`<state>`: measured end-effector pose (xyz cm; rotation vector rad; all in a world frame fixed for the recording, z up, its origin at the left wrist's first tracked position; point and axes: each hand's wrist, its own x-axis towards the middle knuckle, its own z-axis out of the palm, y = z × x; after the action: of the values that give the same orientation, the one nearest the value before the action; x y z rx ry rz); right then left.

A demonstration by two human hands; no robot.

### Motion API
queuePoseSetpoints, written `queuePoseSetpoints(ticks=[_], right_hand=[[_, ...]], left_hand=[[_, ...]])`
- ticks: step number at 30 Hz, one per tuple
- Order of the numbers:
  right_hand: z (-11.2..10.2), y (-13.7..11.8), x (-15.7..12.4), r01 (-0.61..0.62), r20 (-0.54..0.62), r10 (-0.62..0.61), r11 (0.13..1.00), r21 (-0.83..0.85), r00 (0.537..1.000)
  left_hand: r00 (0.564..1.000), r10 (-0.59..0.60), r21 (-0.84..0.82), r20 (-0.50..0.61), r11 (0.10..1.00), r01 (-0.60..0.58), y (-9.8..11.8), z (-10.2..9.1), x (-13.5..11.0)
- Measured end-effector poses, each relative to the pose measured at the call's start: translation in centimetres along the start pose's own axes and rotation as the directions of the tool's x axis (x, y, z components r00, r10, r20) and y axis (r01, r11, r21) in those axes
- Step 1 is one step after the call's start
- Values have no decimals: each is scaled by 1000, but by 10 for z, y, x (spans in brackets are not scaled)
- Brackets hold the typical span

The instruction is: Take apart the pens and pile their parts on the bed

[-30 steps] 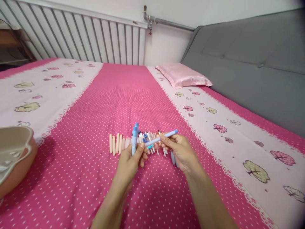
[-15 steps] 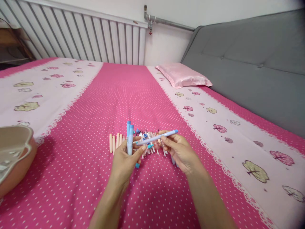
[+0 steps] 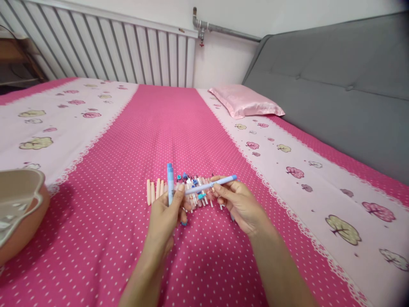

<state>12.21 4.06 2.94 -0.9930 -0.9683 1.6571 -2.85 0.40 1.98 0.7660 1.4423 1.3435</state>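
Left hand (image 3: 164, 215) shifts upright pens (image 3: 170, 184) leftward — right hand (image 3: 241, 204) keeps its pen (image 3: 211, 185).

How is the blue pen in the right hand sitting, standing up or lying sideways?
Sideways. The slim light-blue plastic pen lies nearly level in the right hand, its right end a little higher.

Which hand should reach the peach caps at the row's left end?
Left, likely: the left hand, though holding blue pens, is next to the peach caps; the right hand holds a pen farther right.
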Motion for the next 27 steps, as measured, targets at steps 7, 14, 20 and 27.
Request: queuePoseSetpoints(ticks=[7,14,20,27], right_hand=[[0,0,2,14,-18,-14,999,33,1000],[1,1,0,13,-21,-12,1000,24,1000],[4,0,0,20,-13,-19,1000,10,1000],[-2,-3,0,50,-60,-47,997,53,997]], left_hand=[[998,57,-35,19,998,-56,1,-4,0],[996,59,-35,61,998,-57,-3,-5,1],[1000,-6,-40,8,999,7,-4,-4,3],[999,-40,-88,-33,995,37,-2,-8,6]])
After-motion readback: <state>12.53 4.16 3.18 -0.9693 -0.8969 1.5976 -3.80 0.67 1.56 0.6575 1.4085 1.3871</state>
